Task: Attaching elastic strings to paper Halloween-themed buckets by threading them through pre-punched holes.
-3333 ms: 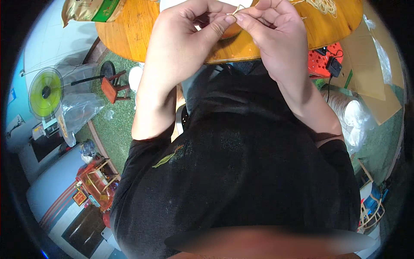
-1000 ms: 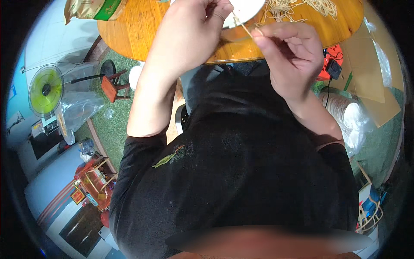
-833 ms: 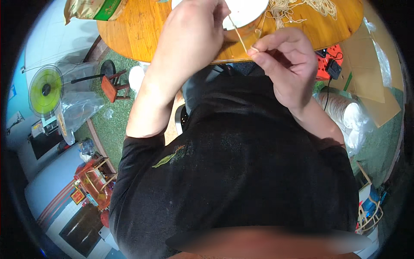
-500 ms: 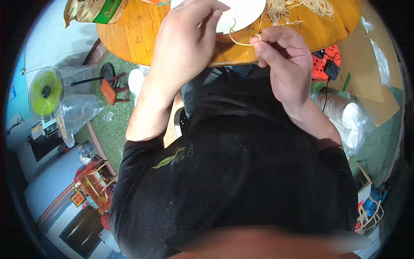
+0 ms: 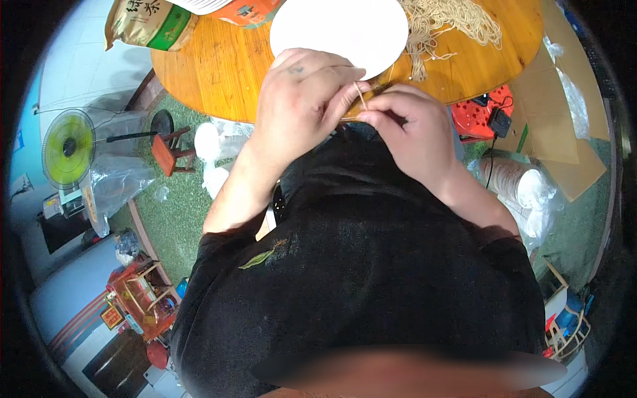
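Observation:
A thin cream-coloured string (image 5: 360,95) is stretched over a short gap between my two hands at the near edge of the wooden table. My left hand (image 5: 306,99) pinches it between thumb and fingers, its back turned up. Close beside it, my right hand (image 5: 417,129) closes thumb and forefinger on the lower end of the string. The rest of the string is hidden by my fingers. A round white disc (image 5: 338,32), like a paper plate, lies just beyond my left hand. To its right is a loose bundle of similar cream strings (image 5: 464,21).
On the wooden table (image 5: 219,79) stand a gold and green bag (image 5: 149,23) and an orange printed container (image 5: 249,12). A red plastic stool (image 5: 472,114) bears a black adapter (image 5: 499,123). Plastic-wrapped white discs (image 5: 524,189) lie at right; a green fan (image 5: 69,147) stands left.
My hands have come together and moved lower in the view, toward my body. The string, looped loosely between them before, now spans a short, straight gap. More of the white disc shows.

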